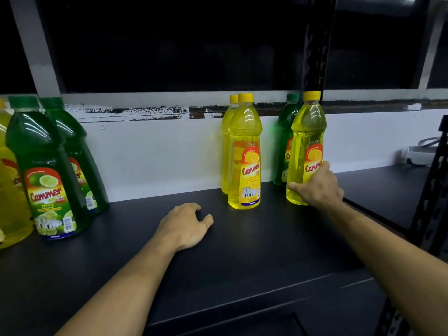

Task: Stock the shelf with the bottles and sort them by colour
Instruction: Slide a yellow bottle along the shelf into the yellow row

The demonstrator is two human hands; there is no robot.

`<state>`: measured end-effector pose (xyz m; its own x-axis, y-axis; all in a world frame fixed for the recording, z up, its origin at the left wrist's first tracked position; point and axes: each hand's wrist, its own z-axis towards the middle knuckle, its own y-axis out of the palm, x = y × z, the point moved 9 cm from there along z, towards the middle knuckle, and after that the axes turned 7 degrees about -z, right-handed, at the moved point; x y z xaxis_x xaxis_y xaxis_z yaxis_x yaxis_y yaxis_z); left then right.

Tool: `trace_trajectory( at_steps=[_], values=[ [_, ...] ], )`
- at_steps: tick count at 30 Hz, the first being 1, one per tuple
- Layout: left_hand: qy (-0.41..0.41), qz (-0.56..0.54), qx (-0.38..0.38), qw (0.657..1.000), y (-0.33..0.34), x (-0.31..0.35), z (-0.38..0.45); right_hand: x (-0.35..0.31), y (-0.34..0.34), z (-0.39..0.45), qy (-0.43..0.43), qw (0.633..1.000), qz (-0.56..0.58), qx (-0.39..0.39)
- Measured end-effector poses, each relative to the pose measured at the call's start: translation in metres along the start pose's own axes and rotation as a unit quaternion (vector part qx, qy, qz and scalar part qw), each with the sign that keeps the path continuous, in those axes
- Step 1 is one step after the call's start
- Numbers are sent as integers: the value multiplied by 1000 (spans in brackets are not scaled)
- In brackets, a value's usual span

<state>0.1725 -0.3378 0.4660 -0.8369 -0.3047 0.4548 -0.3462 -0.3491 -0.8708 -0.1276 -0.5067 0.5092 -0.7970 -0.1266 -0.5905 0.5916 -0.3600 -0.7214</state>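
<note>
Black shelf [242, 263], broad bare stretch mid-front. Far left: yellow edge bottle [9, 190], two green bottles [48, 175] labelled "Cammer LIME". Left hand [185, 226] flat, fingers loosely apart, holding nothing. Centre: two yellow bottles [244, 151], "Cammer". Right hand [317, 186] clamped on upright yellow bottle [306, 132], green bottle [286, 132] behind, near black upright [315, 44].
</note>
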Motion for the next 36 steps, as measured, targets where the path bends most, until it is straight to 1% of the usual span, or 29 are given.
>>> trace_trajectory(
  at_steps=[7, 13, 19, 36],
  values=[
    [-8, 0, -8, 1000, 2, 0, -4, -30, -3, -52, -74, 996, -5, -57],
    [-8, -5, -10, 1000, 1, 0, -6, -62, 3, -90, -115, 991, 3, -71],
    [-6, -2, -6, 1000, 0, 1, -6, -70, 7, -97, -119, 991, 8, -58],
    [-6, -12, -9, 1000, 0, -2, -5, -61, 10, -84, -136, 987, 50, -68]
  ],
)
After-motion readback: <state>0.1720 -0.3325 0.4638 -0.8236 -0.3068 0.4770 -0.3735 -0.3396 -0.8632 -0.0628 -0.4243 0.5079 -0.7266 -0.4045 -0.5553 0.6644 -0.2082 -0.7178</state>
